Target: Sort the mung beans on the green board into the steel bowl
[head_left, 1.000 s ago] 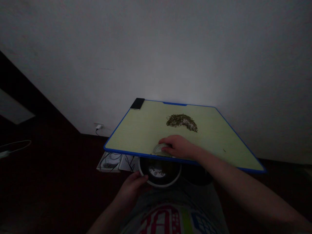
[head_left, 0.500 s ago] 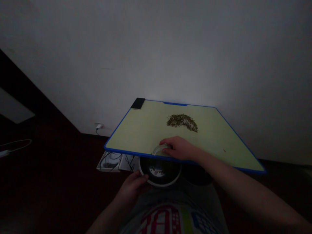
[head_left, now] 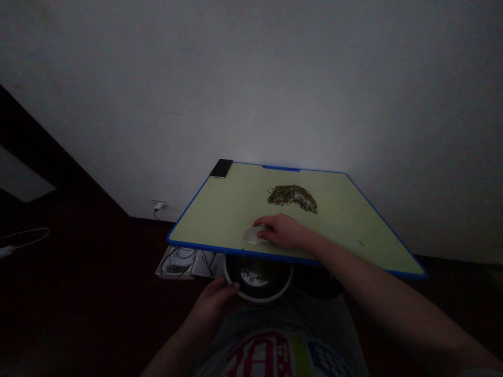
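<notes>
My right hand (head_left: pixel 283 230) grips a clear half-round protractor (head_left: pixel 252 235), which lies flat on the pale tabletop (head_left: pixel 204 220) near its front edge. Fingers hide part of the protractor. Below that edge, my left hand (head_left: pixel 216 299) holds the left rim of a dark bowl (head_left: pixel 259 299) with a pale rim. A few small grains (head_left: pixel 251 275) lie in the bowl, beside a bright reflection. Farther back on the table, a curved heap of small greenish-brown grains (head_left: pixel 288 193) is spread out, with some whitish bits at its right part.
A black phone (head_left: pixel 221 168) lies at the table's far left corner. Blue edging (head_left: pixel 220 250) rims the table, which stands by a pale wall. Under it are white boxes (head_left: pixel 175 273) with cables. A plug (head_left: pixel 158 207) sits in the wall. One small reddish-brown speck (head_left: pixel 361 242) lies right.
My right hand has moved the protractor slightly back from the table's front edge. My left hand and the bowl stay about where they were.
</notes>
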The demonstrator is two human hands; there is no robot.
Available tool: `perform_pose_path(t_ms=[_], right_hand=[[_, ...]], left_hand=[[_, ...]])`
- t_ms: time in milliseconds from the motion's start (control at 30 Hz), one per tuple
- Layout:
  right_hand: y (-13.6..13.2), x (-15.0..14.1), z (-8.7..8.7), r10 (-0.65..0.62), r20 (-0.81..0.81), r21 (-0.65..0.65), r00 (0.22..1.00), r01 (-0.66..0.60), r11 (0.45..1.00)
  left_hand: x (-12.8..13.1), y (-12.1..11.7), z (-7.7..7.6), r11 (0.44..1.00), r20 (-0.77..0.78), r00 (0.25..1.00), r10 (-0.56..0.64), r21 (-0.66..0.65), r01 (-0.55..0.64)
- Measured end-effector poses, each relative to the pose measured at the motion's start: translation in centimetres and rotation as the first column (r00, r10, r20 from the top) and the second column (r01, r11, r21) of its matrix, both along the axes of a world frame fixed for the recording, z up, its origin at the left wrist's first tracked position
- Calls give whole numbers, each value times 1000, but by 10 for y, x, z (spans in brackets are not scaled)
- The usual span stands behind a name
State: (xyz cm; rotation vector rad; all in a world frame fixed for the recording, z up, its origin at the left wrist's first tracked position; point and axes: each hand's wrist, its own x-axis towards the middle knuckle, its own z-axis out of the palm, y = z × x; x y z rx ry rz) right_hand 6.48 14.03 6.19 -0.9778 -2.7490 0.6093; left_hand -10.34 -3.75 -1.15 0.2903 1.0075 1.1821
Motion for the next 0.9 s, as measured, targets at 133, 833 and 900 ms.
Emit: perform_pose_path(t_ms=[133, 833, 900], right_hand=[[-2, -5, 1, 67, 2, -9, 998, -67, 998], [-4, 5, -4, 116, -78, -72, 990, -122, 990], [-5, 6, -4, 123, -93, -77, 988, -130, 988]], left_hand=[[0, -1, -2, 1000, -3, 1000, 8, 9, -8], [-3, -2, -10, 1000, -48, 999, 2, 27, 0], [-3, -1, -9, 999, -39, 999, -3, 32, 4]])
